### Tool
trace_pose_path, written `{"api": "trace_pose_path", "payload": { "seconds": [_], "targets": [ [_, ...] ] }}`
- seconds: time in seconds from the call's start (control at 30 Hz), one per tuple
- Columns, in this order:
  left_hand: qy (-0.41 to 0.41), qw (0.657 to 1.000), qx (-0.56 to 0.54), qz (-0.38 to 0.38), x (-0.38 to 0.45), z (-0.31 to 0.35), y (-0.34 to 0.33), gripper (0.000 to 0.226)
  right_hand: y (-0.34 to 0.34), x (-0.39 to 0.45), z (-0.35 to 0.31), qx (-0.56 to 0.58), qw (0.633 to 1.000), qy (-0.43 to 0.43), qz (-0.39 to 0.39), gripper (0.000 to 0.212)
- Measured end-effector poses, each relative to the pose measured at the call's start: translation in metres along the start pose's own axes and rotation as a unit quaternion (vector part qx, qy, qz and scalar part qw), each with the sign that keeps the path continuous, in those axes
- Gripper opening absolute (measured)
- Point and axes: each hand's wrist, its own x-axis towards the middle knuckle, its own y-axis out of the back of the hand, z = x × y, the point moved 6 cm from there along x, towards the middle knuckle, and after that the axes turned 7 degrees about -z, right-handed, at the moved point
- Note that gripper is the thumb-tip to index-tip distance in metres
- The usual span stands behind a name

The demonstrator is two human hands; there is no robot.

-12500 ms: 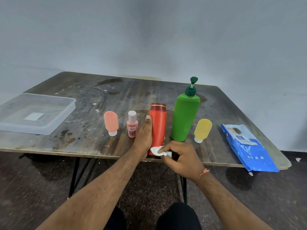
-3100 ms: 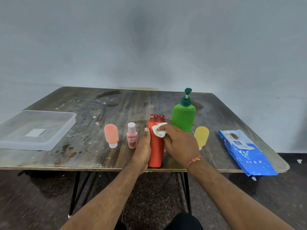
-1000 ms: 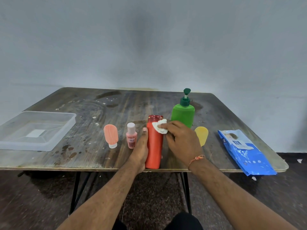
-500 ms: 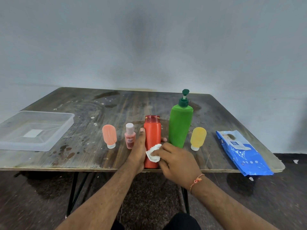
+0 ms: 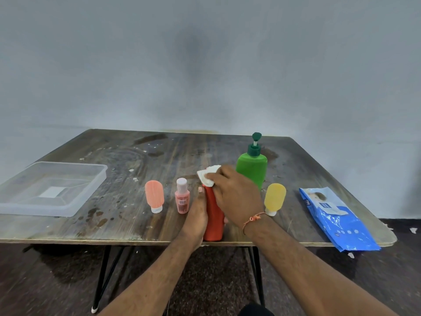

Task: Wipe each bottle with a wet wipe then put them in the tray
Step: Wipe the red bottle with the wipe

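Note:
A tall red bottle (image 5: 213,221) stands upright at the table's near edge. My left hand (image 5: 197,215) grips its left side. My right hand (image 5: 237,196) presses a white wet wipe (image 5: 207,176) onto the bottle's top, which it hides. To the left stand a peach squeeze bottle (image 5: 154,195) and a small pink bottle (image 5: 182,196). A green pump bottle (image 5: 252,165) rises behind my right hand, and a yellow squeeze bottle (image 5: 274,198) stands right of it. The clear plastic tray (image 5: 90,193) lies at the far left with no bottle in it.
A blue pack of wet wipes (image 5: 337,221) lies at the right, overhanging the wooden table's (image 5: 127,224) front edge. A grey wall stands behind the table. Dark floor shows below the front edge.
My right hand has carried the wipe from the red bottle's lower front up to its top. My left hand has kept its grip on the bottle.

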Motion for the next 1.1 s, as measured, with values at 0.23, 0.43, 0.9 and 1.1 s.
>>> {"api": "trace_pose_path", "payload": {
  "seconds": [0.23,0.43,0.9,1.1],
  "targets": [
    [0.002,1.0,0.008,-0.004,-0.003,0.001,0.0,0.07,0.003,-0.004,0.002,-0.01,1.0,-0.008,0.005,0.021],
    [0.005,1.0,0.017,-0.018,0.001,-0.005,0.004,0.082,0.002,-0.002,0.009,0.005,0.997,-0.07,0.013,0.023],
    [-0.008,0.999,0.028,-0.038,0.001,-0.008,0.004,0.084,0.003,-0.009,0.016,0.021,0.994,-0.102,0.019,0.021],
    [-0.041,0.999,0.005,-0.01,-0.001,0.0,0.001,0.061,-0.002,-0.005,-0.007,0.017,0.999,-0.011,0.033,0.022]
  ]
}}
